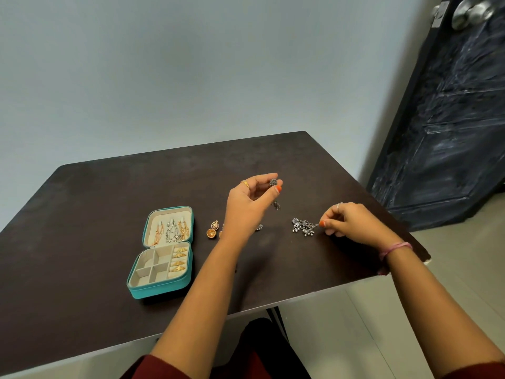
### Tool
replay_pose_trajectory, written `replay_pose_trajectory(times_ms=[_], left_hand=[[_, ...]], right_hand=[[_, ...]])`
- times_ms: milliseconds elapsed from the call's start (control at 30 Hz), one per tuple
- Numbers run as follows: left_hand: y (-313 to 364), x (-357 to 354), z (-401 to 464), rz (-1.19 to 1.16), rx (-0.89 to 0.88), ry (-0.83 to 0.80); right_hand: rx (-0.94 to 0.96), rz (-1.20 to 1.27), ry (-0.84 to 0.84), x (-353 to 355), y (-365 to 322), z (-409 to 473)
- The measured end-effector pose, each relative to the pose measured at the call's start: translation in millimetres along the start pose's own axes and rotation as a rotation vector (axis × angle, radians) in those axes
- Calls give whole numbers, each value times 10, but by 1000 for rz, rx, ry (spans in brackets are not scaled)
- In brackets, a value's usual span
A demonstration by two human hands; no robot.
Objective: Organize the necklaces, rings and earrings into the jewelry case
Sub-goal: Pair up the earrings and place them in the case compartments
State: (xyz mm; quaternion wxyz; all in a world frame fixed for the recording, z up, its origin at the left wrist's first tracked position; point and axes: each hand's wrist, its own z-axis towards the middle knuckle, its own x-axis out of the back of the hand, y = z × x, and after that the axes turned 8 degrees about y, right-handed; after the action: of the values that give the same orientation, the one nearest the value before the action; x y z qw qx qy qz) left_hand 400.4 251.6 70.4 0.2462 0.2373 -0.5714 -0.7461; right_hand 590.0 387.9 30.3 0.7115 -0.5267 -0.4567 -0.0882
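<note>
A teal jewelry case [136, 289] lies open on the dark table [95, 214], left of my arms. Necklaces [170, 229] hang in its lid and gold rings [179, 259] fill its right column. My left hand [250, 206] is raised above the table and pinches a small silver earring [272, 182] between thumb and fingers. My right hand [349, 221] rests low on the table and pinches the end of a silver beaded earring cluster [303, 227]. A gold earring pair [212, 229] lies between case and left hand. Other silver earrings [276, 205] sit partly hidden behind my left hand.
The table's right edge [396, 222] runs close beside my right hand. A dark door [451, 119] with a metal knob stands at the right, a pale wall lies behind the table, and tiled floor shows below the table's front edge.
</note>
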Motion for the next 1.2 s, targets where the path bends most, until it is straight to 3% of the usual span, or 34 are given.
replay_pose_trajectory(times_ms=[267, 667, 1067, 1200], left_hand=[[-27, -36, -42, -4, 10, -27], [-101, -20, -46, 43, -14, -105], [-119, 2, -77, 34, -1, -90], [-119, 10, -72, 28, 13, -84]], right_hand=[[-98, 257, -65, 301, -129, 73], [-206, 351, -31, 498, -294, 182], [-168, -58, -85, 212, -174, 298], [-46, -253, -60, 105, -293, 339]])
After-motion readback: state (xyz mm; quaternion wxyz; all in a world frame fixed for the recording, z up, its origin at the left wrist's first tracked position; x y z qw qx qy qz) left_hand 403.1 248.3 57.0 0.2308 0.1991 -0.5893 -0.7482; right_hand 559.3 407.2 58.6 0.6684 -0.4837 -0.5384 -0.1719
